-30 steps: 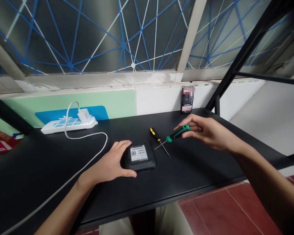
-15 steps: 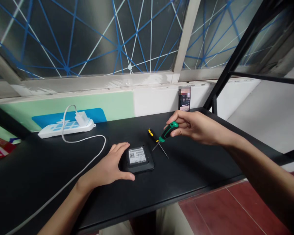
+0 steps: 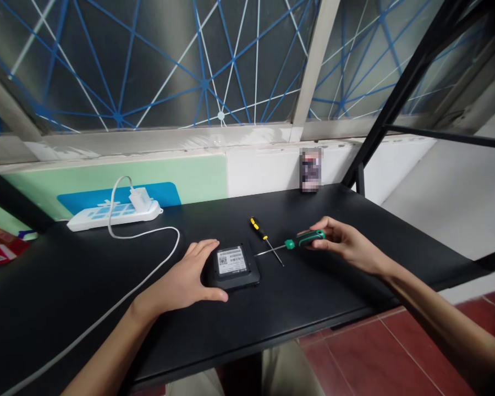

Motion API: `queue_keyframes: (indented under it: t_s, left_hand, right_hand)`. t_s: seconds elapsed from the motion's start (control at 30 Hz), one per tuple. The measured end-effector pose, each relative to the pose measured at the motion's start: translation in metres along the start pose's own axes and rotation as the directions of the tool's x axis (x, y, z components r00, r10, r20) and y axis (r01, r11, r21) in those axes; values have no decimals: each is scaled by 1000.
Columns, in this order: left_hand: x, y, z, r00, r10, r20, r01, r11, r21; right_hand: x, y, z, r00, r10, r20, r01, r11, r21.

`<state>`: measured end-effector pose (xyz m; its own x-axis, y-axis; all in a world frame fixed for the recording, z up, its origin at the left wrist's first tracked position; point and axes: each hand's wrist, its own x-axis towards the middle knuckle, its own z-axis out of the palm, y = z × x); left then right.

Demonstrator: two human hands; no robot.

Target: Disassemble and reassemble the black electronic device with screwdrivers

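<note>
My left hand (image 3: 185, 280) spans the left side of a flat black device with a white label (image 3: 233, 259), which lies on the table. Its fingers rest at the far edge and the thumb at the near edge, holding the device. In my right hand (image 3: 340, 242) is a green-and-black screwdriver (image 3: 307, 238), gripped by the handle end. The shaft slopes low to the left, its tip close to the device's right edge; whether they touch I cannot tell. Beneath that shaft lies a yellow-and-black screwdriver (image 3: 257, 226), crossed by it.
A white power strip (image 3: 111, 214) with a plugged-in charger (image 3: 140, 199) stands at the back left. Its white cable (image 3: 138, 287) runs across the black table (image 3: 313, 300). A red packet (image 3: 2, 247) lies far left. A blurred phone (image 3: 311, 170) leans against the wall.
My right hand has moved right and down, tipping the green screwdriver from steep to nearly flat. The left hand and the device stay in place.
</note>
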<state>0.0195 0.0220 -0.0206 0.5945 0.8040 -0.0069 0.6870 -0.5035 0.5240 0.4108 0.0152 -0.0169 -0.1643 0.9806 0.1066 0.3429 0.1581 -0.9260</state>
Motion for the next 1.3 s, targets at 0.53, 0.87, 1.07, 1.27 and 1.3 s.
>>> queue_keyframes:
  t_s: [0.53,0.87,1.07,1.27,1.3]
  left_hand:
    - [0,-7,3,1000,13,-22,-12,1000,25]
    - [1,-12,6,999,37,-38,-37,999,20]
    - [0,-11,5,1000,21,-16,-20,999,47]
    - [1,-10,4,1000,15,-16,-14,998,65]
    - [1,-10,5,1000,18,-16,-17,998,60]
  right_hand:
    - [18,-73,15,977,-162,137,191,951,-241]
    - [12,-21,-4,996,-38,76,48,990,-131]
    - [2,-25,0,997,-58,53,66,985,-157]
    - [20,-77,18,969,-177,172,219,939,-266]
    - [23,-82,20,967,-175,187,224,932,-286]
